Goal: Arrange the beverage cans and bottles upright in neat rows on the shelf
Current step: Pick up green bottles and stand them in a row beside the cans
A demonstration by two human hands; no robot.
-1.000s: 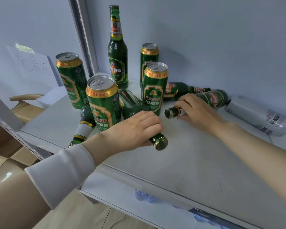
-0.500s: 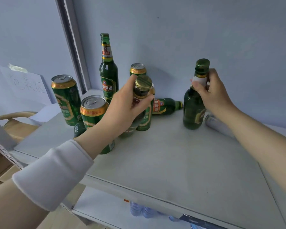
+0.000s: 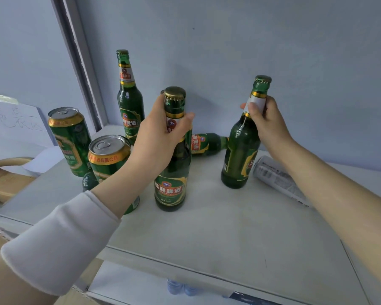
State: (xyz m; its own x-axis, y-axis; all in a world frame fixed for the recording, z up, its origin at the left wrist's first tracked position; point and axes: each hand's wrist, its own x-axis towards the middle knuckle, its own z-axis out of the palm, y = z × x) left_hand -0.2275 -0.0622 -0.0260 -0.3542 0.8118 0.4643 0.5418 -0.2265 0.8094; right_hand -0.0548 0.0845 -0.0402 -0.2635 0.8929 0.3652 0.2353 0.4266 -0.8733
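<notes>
On the pale grey shelf (image 3: 218, 227), the left hand (image 3: 156, 142) grips the neck of an upright green glass bottle (image 3: 172, 183), and the right hand (image 3: 266, 124) grips another green bottle (image 3: 240, 155), slightly tilted. Behind stand 1 tall green bottle (image 3: 129, 100) and 2 green-and-gold cans (image 3: 69, 137); a silver can (image 3: 273, 175) lies sideways.

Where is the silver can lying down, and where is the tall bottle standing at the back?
silver can (image 3: 273, 175), head view, on its printed side, lying on the shelf.
tall bottle (image 3: 130, 102), head view, on its green glass shoulder, upright near the wall.
</notes>
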